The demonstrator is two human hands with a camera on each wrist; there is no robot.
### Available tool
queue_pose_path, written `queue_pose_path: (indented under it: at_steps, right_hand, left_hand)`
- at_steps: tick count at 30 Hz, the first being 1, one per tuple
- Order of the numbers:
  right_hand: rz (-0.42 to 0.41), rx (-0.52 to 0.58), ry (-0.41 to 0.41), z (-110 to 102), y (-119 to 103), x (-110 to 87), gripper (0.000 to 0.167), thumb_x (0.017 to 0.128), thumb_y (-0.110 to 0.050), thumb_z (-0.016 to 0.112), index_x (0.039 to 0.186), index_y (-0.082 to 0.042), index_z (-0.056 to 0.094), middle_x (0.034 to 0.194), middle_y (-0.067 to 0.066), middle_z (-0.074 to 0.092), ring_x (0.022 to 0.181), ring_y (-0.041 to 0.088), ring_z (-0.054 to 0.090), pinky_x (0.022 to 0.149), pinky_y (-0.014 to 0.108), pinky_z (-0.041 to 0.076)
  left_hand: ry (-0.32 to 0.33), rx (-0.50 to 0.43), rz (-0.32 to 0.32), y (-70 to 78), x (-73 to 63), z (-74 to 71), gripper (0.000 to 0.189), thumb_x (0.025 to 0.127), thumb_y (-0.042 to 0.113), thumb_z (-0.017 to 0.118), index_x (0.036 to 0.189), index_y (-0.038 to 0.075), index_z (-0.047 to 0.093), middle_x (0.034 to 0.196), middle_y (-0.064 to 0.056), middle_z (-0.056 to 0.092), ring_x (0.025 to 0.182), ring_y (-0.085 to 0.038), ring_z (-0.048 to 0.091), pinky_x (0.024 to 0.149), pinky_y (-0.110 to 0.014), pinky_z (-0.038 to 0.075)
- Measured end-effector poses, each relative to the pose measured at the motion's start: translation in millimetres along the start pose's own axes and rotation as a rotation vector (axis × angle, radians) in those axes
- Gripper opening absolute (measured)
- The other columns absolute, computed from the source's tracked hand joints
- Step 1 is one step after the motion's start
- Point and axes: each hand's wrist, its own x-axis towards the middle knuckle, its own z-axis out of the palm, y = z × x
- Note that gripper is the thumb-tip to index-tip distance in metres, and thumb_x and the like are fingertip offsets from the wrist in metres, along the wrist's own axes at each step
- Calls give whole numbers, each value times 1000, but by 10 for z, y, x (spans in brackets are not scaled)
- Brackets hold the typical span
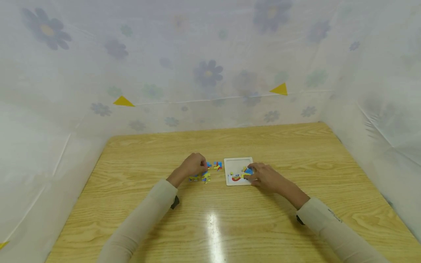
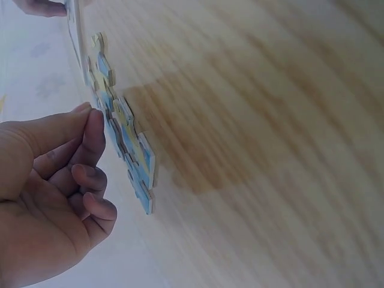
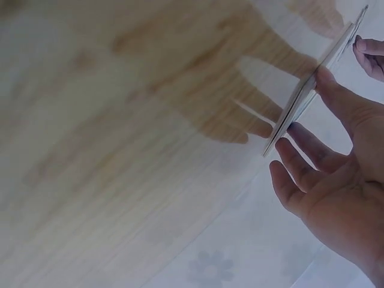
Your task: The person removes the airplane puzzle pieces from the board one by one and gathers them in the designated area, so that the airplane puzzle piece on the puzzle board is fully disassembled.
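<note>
At the middle of the table, my left hand [image 1: 196,164] bends over a loose group of puzzle pieces [image 1: 205,176] in yellow, blue and red. Its thumb and index finger pinch at a blue-and-red puzzle piece [image 1: 208,165], mostly covered by the fingertips. In the left wrist view, the other fingers of the left hand [image 2: 57,174] curl loosely. To the right lies a white puzzle tray [image 1: 231,162] with some pieces set in its lower part. My right hand [image 1: 266,177] rests at the tray's right side, thumb and fingers spread around a blue piece [image 1: 249,171] and touching it.
A separate blue-and-red piece [image 1: 218,165] lies between the left hand and the tray. The wooden table [image 1: 184,226] extends on all sides, with a bright reflection near the front. Flower-patterned white sheeting [image 1: 210,106] encloses the back and sides.
</note>
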Motion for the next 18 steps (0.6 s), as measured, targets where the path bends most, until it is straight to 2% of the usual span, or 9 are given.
queue_pose_path:
  at_steps: [7, 12, 18]
  right_hand:
    - [5, 38, 22, 6, -25, -4, 19, 80, -15, 74, 98, -9, 75, 117, 22, 60, 105, 35, 60, 84, 44, 52]
    - [13, 54, -3, -26, -25, -19, 24, 82, -13, 73, 105, -8, 73, 118, 24, 58, 103, 35, 61, 81, 41, 53]
    - [30, 86, -5, -35, 19, -60, 27, 83, -14, 72, 109, -8, 72, 123, 24, 57, 111, 38, 56, 88, 48, 50]
  left_hand:
    - [14, -11, 31, 52, 62, -27, 11, 90, 15, 64, 81, 10, 69, 80, 0, 67, 70, -10, 58, 70, -27, 51]
    - [-3, -53, 48, 168, 108, -45, 9, 89, 16, 66, 83, 10, 67, 83, 0, 65, 73, -12, 57, 70, -27, 49]
    - [-29, -73, 74, 316, 164, -33, 8, 87, 16, 68, 87, 8, 68, 87, -2, 67, 77, -14, 59, 72, -28, 50]
